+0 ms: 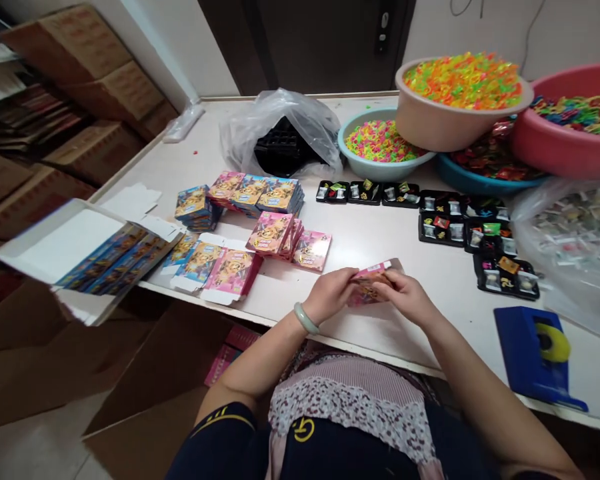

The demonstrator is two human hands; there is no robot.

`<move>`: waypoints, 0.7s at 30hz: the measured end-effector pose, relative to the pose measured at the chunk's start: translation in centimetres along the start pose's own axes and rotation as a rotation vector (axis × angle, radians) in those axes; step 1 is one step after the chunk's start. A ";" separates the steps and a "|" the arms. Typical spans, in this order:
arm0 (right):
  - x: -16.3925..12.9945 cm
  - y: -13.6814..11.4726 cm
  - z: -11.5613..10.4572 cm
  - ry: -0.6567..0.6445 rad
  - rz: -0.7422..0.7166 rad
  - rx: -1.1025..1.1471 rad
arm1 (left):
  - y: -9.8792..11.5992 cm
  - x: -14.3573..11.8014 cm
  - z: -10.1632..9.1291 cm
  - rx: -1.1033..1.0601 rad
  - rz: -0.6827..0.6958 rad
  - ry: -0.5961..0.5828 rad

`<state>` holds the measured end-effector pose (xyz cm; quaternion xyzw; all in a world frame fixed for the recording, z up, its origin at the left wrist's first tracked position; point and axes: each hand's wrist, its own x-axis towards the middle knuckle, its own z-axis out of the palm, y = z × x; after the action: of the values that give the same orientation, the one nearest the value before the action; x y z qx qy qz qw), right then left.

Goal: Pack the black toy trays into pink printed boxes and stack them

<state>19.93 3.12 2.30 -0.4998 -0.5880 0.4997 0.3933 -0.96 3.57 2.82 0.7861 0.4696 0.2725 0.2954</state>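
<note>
Both my hands hold a small pink printed box (365,297) just above the table's front part. My left hand (333,293) grips its left end, with a pale green bangle on the wrist. My right hand (405,297) pinches the right end near a white flap, fingers bent round the edge. To the left of my hands lie a single pink box (313,251) and a stack of pink boxes (271,233). On the right, black trays (507,277) contain small wrapped sweets and little coloured pieces.
Blue and pink boxes (280,195) stand in stacks at left, beside an open white carton (45,233) overhanging the edge. Tubs of coloured pieces (463,123) fill the back right. A blue tape dispenser (517,353) sits at front right. A clear bag (285,107) holds black trays.
</note>
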 end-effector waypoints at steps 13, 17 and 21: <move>-4.1 4.3 0.0 0.109 0.235 0.169 | -1.4 -1.0 4.3 -1.232 -0.480 -0.058; -4.8 4.9 -0.1 0.063 0.306 0.287 | -1.6 -1.3 5.5 -1.163 -0.419 -0.046; -4.8 4.7 -0.4 0.019 0.292 0.316 | -1.3 -1.3 4.8 -0.846 -0.302 0.105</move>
<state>22.18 -1.48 -2.01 -0.5166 -0.4200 0.6324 0.3959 1.15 1.90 -1.57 0.5040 0.4406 0.4338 0.6030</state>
